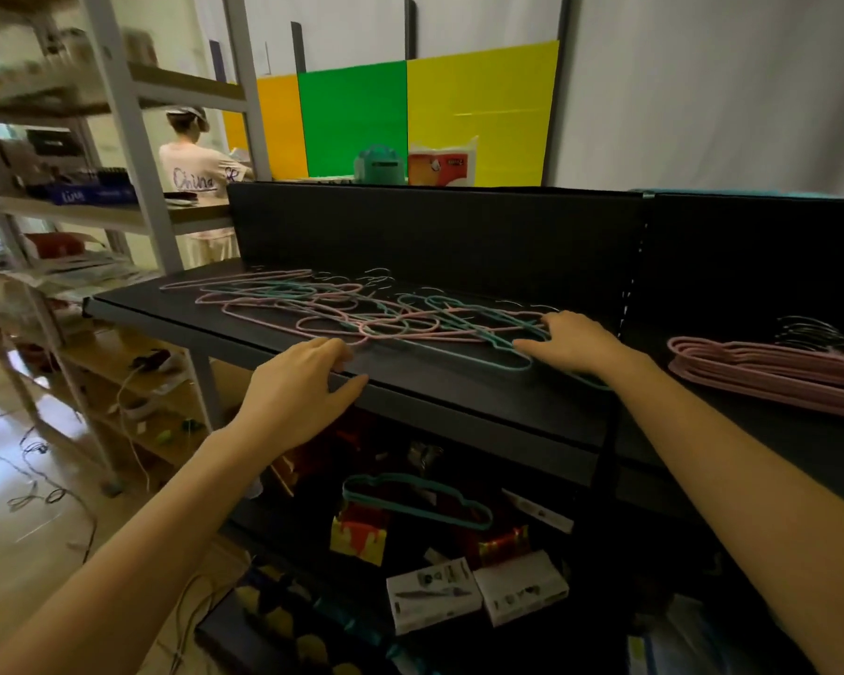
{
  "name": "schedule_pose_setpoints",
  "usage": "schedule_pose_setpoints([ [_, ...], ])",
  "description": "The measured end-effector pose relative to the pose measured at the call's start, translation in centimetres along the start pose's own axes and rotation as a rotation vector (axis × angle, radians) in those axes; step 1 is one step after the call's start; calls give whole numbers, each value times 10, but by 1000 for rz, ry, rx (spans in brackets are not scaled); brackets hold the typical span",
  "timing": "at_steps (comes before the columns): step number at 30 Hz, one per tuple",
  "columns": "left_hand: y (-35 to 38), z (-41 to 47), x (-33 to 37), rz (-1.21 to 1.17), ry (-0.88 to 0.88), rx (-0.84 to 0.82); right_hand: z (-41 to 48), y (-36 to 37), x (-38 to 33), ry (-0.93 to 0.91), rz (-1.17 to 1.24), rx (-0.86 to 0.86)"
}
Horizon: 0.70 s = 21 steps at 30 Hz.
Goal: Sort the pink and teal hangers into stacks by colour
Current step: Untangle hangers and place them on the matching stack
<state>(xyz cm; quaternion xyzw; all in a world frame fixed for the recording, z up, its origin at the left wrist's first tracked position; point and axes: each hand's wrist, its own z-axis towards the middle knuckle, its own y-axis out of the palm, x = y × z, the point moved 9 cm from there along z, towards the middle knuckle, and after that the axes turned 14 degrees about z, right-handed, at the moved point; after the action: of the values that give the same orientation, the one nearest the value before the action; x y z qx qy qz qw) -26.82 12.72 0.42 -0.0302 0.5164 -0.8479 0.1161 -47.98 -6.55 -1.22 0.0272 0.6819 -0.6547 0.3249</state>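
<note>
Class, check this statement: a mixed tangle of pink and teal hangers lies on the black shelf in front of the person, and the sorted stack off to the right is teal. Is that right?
Not quite. The sorted stack to the right is pink, not teal. The rest holds: the mixed tangle of pink and teal hangers lies on the black shelf in front of the person. The head view shows it.

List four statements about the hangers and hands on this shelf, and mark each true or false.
1. A pink stack lies to the right of the mixed pile. True.
2. The left hand lifts a pink hanger. False: it rests at the shelf front edge and holds nothing.
3. The right hand touches a teal hanger. True.
4. The mixed pile is all teal. False: pink and teal hangers lie tangled.
</note>
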Motion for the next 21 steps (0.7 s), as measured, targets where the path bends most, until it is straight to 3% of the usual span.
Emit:
schedule_pose_setpoints([
  [6, 23, 56, -24, 5, 114, -42, 29, 14, 12, 197, -88, -121],
  [12, 35, 89, -44, -111, 145, -16, 37, 10, 23, 321, 2, -142],
  [21, 66, 122, -65, -182, 155, -20, 38, 2, 26, 367, 3, -44],
])
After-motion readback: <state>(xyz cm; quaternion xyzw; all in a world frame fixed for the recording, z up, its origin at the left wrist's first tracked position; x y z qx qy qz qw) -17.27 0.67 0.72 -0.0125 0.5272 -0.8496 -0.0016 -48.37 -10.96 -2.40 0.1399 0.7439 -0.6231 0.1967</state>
